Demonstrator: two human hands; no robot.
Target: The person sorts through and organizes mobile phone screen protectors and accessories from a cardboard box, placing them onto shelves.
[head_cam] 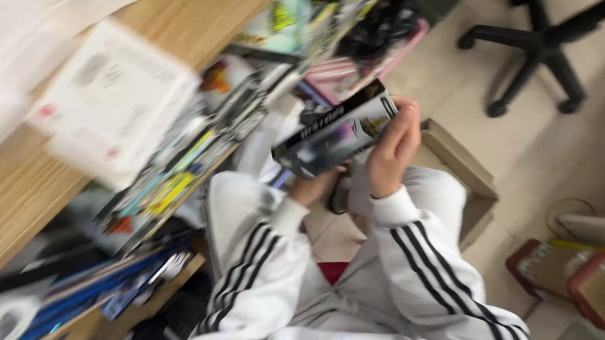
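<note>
A flat dark printed package (pixel 334 133), long and rectangular, is tilted up to the right in front of me. My right hand (pixel 391 153) grips its right end from above, fingers wrapped over the edge. My left hand (pixel 313 186) holds it from underneath and is mostly hidden by the package. Both arms are in white sleeves with black stripes. The picture is blurred by motion.
A wooden desk (pixel 187 18) with white papers (pixel 110 96) lies at the left. Shelves below it hold several colourful packages (pixel 182 166). An open cardboard box (pixel 469 182) sits on the tiled floor, an office chair base (pixel 534 51) at top right, red-rimmed containers (pixel 574 273) at right.
</note>
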